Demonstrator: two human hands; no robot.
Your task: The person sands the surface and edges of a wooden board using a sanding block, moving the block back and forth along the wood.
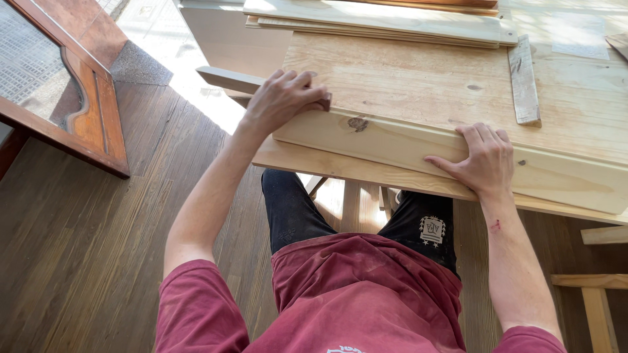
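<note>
A long pale pine board with a brown knot lies along the near edge of a wooden worktop. My left hand grips the board's left end, fingers curled over its corner. Further right, my right hand presses down on the board's front face, fingers spread over its top edge. Both hands touch the same board.
A stack of thin planks lies at the back of the worktop, and a short weathered strip sits to the right. A dark framed panel leans at left over the plank floor. Pale timber pieces stand at lower right.
</note>
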